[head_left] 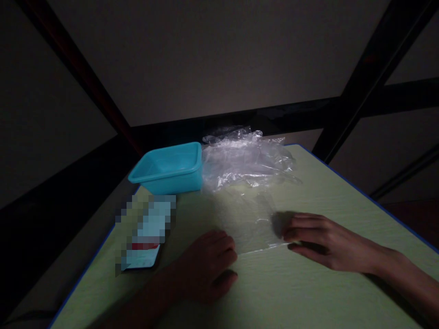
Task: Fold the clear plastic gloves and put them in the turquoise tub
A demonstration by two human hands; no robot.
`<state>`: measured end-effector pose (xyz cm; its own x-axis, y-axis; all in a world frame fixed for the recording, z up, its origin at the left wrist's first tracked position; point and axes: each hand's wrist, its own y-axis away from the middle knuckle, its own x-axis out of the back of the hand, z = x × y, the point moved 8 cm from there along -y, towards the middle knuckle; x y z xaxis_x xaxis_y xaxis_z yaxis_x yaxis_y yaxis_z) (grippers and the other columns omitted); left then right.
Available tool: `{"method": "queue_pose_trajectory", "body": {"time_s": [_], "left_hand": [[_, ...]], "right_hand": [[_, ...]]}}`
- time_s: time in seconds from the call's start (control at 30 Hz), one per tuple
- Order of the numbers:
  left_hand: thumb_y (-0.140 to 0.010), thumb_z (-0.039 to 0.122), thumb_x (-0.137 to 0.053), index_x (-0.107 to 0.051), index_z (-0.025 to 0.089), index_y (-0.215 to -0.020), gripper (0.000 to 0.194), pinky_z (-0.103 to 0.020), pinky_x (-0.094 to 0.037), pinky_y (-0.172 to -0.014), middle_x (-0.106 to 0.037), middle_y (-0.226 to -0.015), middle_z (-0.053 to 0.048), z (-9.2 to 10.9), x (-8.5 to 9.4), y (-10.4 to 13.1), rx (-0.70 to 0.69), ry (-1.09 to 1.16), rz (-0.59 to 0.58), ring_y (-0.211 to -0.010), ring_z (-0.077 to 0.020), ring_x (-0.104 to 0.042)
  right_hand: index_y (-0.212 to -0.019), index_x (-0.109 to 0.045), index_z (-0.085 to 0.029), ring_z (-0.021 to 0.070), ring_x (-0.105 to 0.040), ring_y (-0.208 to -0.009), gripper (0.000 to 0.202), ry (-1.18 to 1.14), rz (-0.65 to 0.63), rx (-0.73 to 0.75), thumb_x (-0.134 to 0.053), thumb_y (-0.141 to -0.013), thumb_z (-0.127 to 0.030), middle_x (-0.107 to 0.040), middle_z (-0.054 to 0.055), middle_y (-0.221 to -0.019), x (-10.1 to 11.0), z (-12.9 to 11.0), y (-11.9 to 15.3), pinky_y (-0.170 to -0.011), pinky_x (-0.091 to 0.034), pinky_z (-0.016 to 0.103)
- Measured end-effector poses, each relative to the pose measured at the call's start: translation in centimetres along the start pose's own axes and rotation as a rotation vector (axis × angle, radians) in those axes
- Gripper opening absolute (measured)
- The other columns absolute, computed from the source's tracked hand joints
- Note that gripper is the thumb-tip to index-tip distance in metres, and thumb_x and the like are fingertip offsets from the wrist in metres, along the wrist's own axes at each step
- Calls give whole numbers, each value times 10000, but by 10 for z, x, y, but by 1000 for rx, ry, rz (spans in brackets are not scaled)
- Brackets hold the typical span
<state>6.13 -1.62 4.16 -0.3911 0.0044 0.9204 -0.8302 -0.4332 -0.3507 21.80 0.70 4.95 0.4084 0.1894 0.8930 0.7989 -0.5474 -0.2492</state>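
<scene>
A clear, thin plastic bag point(248, 224) lies spread flat on the table, its near edge running between my two hands. My left hand point(209, 265) is at the bag's near left corner, fingers bent and thumb apart from them. At the near right corner, my right hand point(318, 240) touches the bag with its fingertips. Its fingers are loosely stretched, with a gap to the thumb. Behind the flat bag, a crumpled heap of clear plastic bags point(247, 160) sits against a turquoise plastic basin point(171, 180).
A phone point(144, 260) with a lit, partly blurred screen lies left of my left hand. The pale wooden table point(274, 292) has a blue edge. Beyond its far end stands a grey panel wall point(233, 59) with dark frame bars. The light is dim.
</scene>
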Motion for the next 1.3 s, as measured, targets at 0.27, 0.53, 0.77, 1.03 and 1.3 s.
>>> {"method": "queue_pose_trajectory", "body": {"time_s": [0.27,0.53,0.77,1.03,1.3], "left_hand": [[-813,158,-434,-476,173,-658,162,-271,-444,-588,-535,-631,-26,-2,10,-1,96,-132,209,-606,-148,-469],[-808,105,-426,-447,181,-611,212,-240,-387,-517,-489,-567,-1,-13,21,1,211,-181,335,-542,-126,-438],[-798,100,-436,-528,150,-707,138,-252,-438,-589,-560,-686,-45,-9,9,-3,164,-37,219,-638,-143,-483],[-806,116,-424,-535,151,-717,146,-253,-436,-582,-562,-707,-49,-12,1,-6,182,12,128,-647,-149,-484],[-796,113,-425,-528,156,-714,138,-255,-429,-581,-561,-716,-50,-13,0,-6,202,27,112,-651,-150,-486]], "right_hand": [[-783,-603,-147,166,-526,-624,242,139,139,-85,-398,-901,-195,-558,45,-658,14,8,2,-575,-442,311],[-775,-593,-154,157,-521,-629,238,132,132,-50,-396,-903,-193,-553,43,-666,12,5,1,-569,-444,297],[-959,-601,-160,182,-568,-777,160,169,89,58,-488,-870,-231,-630,61,-823,5,-7,2,-709,-476,342],[-947,-629,-189,187,-577,-802,212,276,71,59,-427,-886,-209,-654,49,-801,-1,-9,2,-716,-447,348],[-942,-629,-167,200,-574,-772,254,325,55,55,-380,-891,-163,-644,65,-790,-2,-11,0,-688,-445,360]]}}
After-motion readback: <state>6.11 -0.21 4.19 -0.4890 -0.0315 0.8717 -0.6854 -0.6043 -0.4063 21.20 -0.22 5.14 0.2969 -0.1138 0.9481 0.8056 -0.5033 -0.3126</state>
